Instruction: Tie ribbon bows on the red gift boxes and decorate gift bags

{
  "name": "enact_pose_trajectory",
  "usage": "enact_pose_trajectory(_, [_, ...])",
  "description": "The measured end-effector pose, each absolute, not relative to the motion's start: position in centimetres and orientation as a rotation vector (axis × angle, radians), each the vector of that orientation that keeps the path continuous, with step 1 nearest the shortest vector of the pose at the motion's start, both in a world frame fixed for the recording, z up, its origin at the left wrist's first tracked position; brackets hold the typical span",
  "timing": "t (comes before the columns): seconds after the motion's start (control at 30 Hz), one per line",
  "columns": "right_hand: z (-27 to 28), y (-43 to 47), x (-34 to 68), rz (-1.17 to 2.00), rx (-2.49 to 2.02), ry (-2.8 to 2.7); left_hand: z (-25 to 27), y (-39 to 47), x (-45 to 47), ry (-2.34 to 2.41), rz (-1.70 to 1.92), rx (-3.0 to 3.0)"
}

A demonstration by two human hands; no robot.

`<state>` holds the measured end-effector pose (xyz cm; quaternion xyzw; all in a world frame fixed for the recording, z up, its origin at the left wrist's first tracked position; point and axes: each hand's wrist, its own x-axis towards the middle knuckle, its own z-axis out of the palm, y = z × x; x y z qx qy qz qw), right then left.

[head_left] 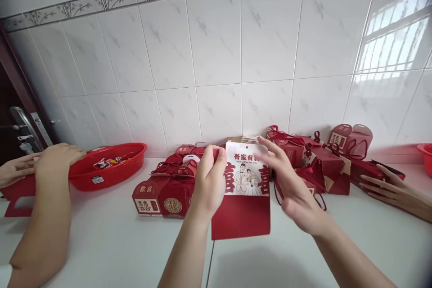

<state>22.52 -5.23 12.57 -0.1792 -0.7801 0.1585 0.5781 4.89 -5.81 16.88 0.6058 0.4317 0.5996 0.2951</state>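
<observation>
In front of me, my left hand (211, 182) grips the left edge of an upright red gift box blank (241, 218), its thumb and curled fingers closed on the card. The blank looks flat; its white upper panel carries a cartoon bride and groom with red characters, and a small hole shows near the top. Beside its right edge is my right hand (299, 189), fingers stretched and apart, slightly blurred, holding nothing. Whether its fingertips touch the panel I cannot tell. Finished red wedding boxes (148, 195) stand just left of my left hand.
More red boxes with ribbons (317, 162) crowd the wall at right. A red basin (108, 171) with small wrapped packets stands at left. Another person's arms (50, 207) work over a red box at far left; another hand (394, 189) rests on a dark red box at right.
</observation>
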Motion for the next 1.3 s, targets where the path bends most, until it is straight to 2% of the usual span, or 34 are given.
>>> enact_pose_trajectory(0.13, [12.2,-4.8,21.4,0.707,-0.521,-1.266,16.5,-6.1,5.8,1.087,1.56,1.635])
enact_pose_trajectory(0.23, [12.4,-4.9,20.9,1.04,-0.577,-1.12,16.3,-6.3,6.6,0.973,1.517,1.533])
enact_pose_trajectory(0.3, [12.7,-5.0,20.9,1.116,-0.547,-1.094,16.3,-6.4,7.0,0.859,1.507,1.446])
enact_pose_trajectory(0.9, [12.9,-5.3,21.9,0.927,-0.563,-1.174,16.6,-7.1,8.1,0.861,1.501,1.624])
enact_pose_trajectory(1.3, [13.3,-5.9,22.0,0.931,-0.626,-1.177,16.5,-7.0,8.1,0.857,1.507,1.609])
